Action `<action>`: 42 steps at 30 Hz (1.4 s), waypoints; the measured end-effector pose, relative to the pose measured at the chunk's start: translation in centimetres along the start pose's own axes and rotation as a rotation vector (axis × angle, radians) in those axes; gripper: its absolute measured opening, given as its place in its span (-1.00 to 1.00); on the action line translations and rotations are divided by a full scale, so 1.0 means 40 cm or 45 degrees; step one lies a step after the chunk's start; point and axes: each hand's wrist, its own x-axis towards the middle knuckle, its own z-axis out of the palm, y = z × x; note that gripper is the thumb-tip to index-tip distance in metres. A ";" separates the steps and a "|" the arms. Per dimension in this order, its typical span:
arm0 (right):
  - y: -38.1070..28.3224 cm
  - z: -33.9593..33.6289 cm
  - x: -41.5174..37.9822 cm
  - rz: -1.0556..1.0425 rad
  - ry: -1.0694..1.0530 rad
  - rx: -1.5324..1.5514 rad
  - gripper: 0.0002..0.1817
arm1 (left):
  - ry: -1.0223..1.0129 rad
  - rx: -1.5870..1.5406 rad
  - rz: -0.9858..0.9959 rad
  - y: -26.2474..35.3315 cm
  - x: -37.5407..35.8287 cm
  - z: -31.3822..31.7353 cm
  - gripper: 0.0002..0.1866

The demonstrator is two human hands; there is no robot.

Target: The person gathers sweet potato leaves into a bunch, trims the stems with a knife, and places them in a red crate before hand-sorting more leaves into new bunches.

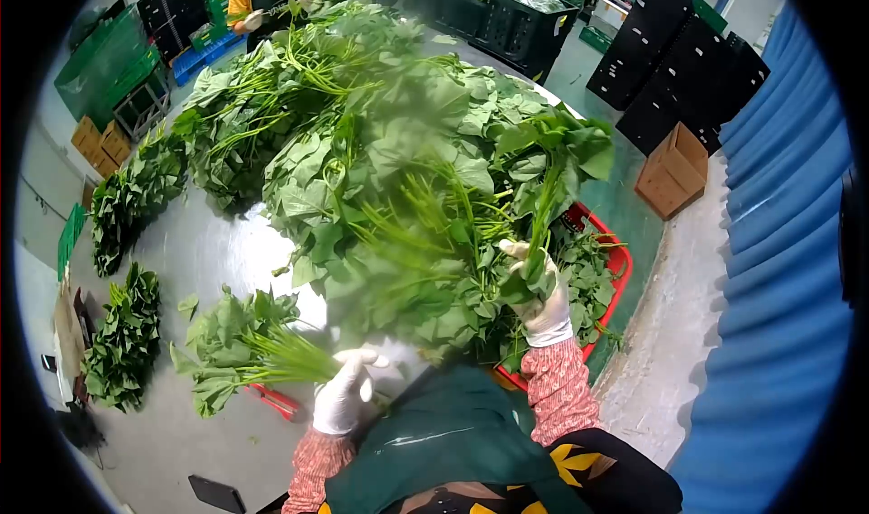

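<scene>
My left hand (346, 392), in a white glove, is at the stem ends of a bunch of leafy greens (262, 355) lying on the metal table (208, 441); its thumb and fingers are apart. My right hand (539, 301), also gloved, is closed around the stems of a few leafy sprigs (548, 197) held upright. Between and beyond both hands rises a large heap of greens (362, 152), partly blurred in the middle. Under the left bunch lies a red-handled tool (276, 403), its other end hidden.
A red crate (620, 265) with leaves stands beside my right hand. More bunches (127, 337) lie at the left. Across the table stands a person in an apron (262, 7). Black crates (665, 70), a cardboard box (672, 172) and a blue curtain (778, 269) are at the right.
</scene>
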 end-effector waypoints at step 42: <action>0.076 -0.238 -0.080 0.139 0.509 0.868 -0.19 | 0.174 -0.013 -0.068 -0.005 0.007 0.021 -0.76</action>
